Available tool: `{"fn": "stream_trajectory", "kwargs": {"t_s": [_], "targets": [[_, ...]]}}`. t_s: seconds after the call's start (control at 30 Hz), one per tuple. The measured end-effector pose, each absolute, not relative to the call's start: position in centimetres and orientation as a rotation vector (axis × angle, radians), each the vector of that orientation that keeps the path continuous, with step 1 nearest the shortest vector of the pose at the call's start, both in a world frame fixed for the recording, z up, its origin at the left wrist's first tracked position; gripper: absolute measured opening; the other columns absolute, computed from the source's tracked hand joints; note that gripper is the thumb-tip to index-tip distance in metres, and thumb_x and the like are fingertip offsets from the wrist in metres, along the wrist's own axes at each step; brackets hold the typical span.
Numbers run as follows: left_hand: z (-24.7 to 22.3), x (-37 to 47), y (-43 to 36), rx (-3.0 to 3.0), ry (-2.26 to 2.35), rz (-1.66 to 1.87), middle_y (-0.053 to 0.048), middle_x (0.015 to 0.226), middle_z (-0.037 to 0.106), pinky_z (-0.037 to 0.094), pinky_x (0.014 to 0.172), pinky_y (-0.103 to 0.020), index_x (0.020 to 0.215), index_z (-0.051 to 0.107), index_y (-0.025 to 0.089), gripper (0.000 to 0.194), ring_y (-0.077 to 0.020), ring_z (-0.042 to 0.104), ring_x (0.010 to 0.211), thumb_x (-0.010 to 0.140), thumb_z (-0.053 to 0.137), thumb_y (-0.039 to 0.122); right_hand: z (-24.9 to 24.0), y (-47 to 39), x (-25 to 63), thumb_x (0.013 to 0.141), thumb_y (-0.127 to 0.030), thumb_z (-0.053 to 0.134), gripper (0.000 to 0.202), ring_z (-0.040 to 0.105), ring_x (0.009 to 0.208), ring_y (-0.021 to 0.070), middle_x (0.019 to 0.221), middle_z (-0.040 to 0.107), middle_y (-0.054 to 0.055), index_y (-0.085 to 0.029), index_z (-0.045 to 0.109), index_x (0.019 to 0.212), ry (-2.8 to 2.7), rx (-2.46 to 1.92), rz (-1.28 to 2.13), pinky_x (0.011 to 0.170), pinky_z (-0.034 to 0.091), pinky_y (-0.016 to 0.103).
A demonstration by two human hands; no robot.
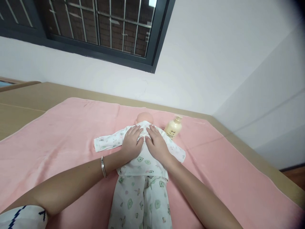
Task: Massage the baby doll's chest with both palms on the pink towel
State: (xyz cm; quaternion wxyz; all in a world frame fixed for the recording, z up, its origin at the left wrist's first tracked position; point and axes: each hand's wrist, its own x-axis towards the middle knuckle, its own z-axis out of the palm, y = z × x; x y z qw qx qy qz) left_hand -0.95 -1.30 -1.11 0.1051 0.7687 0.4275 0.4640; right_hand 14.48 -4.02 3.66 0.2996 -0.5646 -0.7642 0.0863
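A baby doll (145,118) lies on a pink cloth, its bald head pointing away from me and no facial features showing. It wears a white long-sleeved top (145,163) and matching trousers (131,200), both printed with green and small coloured figures. My left hand (132,143) lies flat on the left side of the doll's upper body, fingers stretched out. On the right side, my right hand (157,143) rests the same way, with the two thumbs close together. Beside the doll's right-hand sleeve is a pale yellow pump bottle (173,128), tilted in view.
The pink cloth (71,136) covers much of a tan surface (21,117), with some creases. Behind it rises a white wall (190,63) with a dark-framed, barred window (152,60). Another wall stands at the right.
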Motion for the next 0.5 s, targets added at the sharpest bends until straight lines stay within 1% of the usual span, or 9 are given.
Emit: {"fn": "stream_trajectory", "kwargs": {"t_s": [0.07,0.13,0.2,0.3,0.5], "targets": [[-1.08,-0.98,-1.28,2.26,1.252,1.357,-0.013,0.138,0.057,0.034,0.115,-0.051,0.127,0.058,0.015,0.041,-0.0274,0.046,0.133,0.089,0.043,0.022,3.77,-3.93,14.65,0.094,-0.031,0.043,0.05,0.026,0.147,0.0263,0.155,0.035,0.014,-0.012,0.051,0.139,-2.017,-1.468,0.213,0.12,0.024,0.049],[-1.01,-1.02,-1.29,2.253,1.244,1.348,-0.013,0.138,0.057,0.034,0.115,-0.051,0.127,0.058,0.016,0.041,-0.0274,0.046,0.134,0.09,0.044,0.022,3.87,-3.89,14.74,0.095,-0.031,0.043,0.051,0.025,0.147,0.0246,0.156,0.034,0.013,-0.013,0.048,0.142,-1.978,-1.431,0.158,0.12,0.025,0.048],[-0.93,-1.03,-1.33,2.248,1.241,1.35,-0.013,0.138,0.057,0.033,0.115,-0.051,0.127,0.058,0.015,0.041,-0.028,0.045,0.134,0.089,0.044,0.022,3.78,-3.88,14.65,0.094,-0.03,0.042,0.051,0.027,0.147,0.024,0.154,0.036,0.014,-0.014,0.047,0.143,-1.986,-1.422,0.138,0.12,0.025,0.048],[-0.83,-1.01,-1.39,2.258,1.242,1.35,-0.015,0.138,0.057,0.033,0.115,-0.051,0.127,0.059,0.013,0.041,-0.0287,0.046,0.134,0.089,0.044,0.023,3.36,-3.86,14.23,0.094,-0.027,0.041,0.05,0.031,0.145,0.0251,0.151,0.041,0.015,-0.011,0.05,0.14,-2.073,-1.466,0.172,0.12,0.023,0.05],[-0.9,-1.08,-1.33,2.286,1.238,1.343,-0.014,0.138,0.057,0.035,0.114,-0.052,0.127,0.058,0.014,0.041,-0.0282,0.046,0.133,0.091,0.043,0.025,3.11,-3.89,13.87,0.095,-0.027,0.04,0.05,0.03,0.145,0.0249,0.152,0.039,0.016,-0.011,0.049,0.141,-2.104,-1.51,0.168,0.12,0.024,0.05]]}}
